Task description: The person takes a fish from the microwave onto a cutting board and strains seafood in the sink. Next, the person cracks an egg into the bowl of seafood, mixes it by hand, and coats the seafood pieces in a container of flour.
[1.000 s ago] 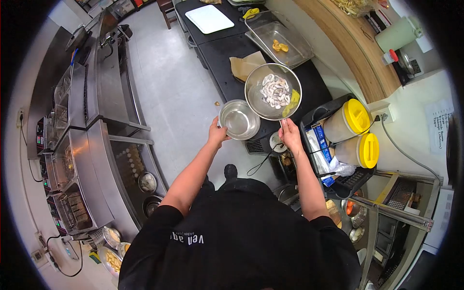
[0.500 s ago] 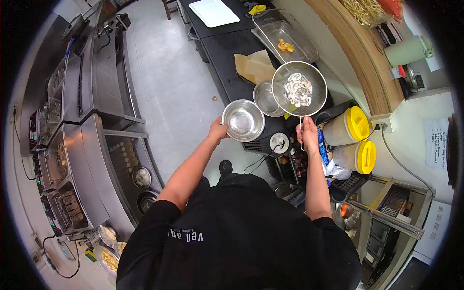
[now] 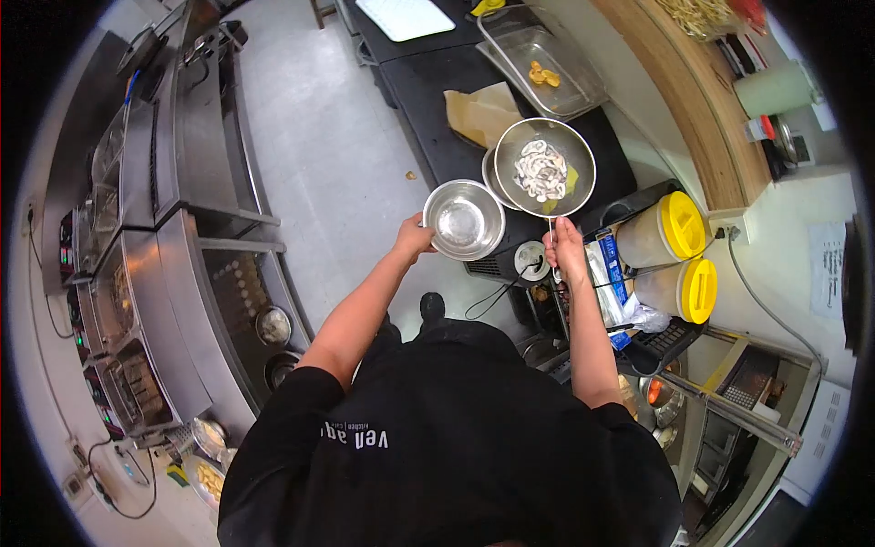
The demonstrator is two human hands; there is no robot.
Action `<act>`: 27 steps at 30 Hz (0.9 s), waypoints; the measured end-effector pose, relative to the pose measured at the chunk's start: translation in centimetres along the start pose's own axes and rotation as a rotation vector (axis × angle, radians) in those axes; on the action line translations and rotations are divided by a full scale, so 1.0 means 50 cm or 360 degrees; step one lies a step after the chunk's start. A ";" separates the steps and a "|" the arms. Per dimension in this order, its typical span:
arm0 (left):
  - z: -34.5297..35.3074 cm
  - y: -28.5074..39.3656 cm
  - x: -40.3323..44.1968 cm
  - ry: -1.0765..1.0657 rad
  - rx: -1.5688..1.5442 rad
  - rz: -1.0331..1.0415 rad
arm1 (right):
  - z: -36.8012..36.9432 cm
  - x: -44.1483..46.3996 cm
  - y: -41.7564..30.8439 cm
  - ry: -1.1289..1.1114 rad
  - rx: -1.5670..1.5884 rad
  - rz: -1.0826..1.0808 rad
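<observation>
My left hand [image 3: 416,239] is closed on the rim of an empty steel bowl [image 3: 465,251], held out over the counter's near edge. My right hand [image 3: 567,249] grips the thin handle of a round strainer [image 3: 576,150]. White and greyish strips that look like cut squid [image 3: 541,170] lie heaped in the strainer. Something yellow-green shows through its mesh. Partly hidden behind the strainer is a second metal bowl [image 3: 492,189] on the black counter [image 3: 437,137]. The strainer's left side comes close to the held bowl, without visible contact.
Brown paper [image 3: 483,111] and a clear tray [image 3: 583,108] with orange-yellow pieces lie beyond the bowls. Two yellow-lidded tubs [image 3: 682,226] stand at right. A white board [image 3: 406,18] sits farther back. Stainless fryers and drawers [image 3: 146,310] line the left side. A wooden shelf [image 3: 679,100] overhangs at right.
The strainer with the squid strips has shifted left, nearer the held bowl, and covers more of the bowl behind it. Both hands keep their grip.
</observation>
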State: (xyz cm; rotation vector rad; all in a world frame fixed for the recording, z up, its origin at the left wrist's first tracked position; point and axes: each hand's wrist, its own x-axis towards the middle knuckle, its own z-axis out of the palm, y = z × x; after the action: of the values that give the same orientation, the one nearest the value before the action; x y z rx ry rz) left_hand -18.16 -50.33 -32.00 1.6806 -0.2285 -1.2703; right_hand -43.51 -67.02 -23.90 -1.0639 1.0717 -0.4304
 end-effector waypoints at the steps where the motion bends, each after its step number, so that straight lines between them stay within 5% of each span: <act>1: -0.004 -0.008 0.003 0.0032 -0.0013 -0.0016 | 0.004 0.006 0.003 0.0043 -0.0024 0.0022; 6: -0.016 -0.042 -0.010 -0.0091 -0.0261 0.0129 | -0.003 0.033 0.029 0.0259 -0.0040 0.0162; 9: -0.043 -0.054 -0.038 0.0200 -0.0325 0.0307 | -0.013 0.084 0.062 0.0388 -0.0148 0.0234; 10: -0.073 -0.044 -0.080 0.0135 -0.0533 0.0422 | -0.060 0.108 0.082 -0.0151 -0.0075 0.0169; 18: -0.306 -0.182 -0.437 0.1246 -0.1107 0.0117 | -0.019 0.116 0.065 -0.0275 0.0008 0.0203; 20: -0.371 -0.306 -0.488 0.1552 -0.1264 0.0237 | -0.018 0.136 0.066 -0.0285 0.0022 0.0226; 27: -0.517 -0.425 -0.697 0.2809 -0.1840 0.0587 | 0.011 0.154 0.062 -0.0192 0.0059 0.0214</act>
State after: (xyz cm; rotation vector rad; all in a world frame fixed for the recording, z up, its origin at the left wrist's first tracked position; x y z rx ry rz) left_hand -20.39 -2.34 -27.11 1.0291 1.0029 0.6195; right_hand -40.10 -70.98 -30.36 -0.9665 1.0170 -0.2738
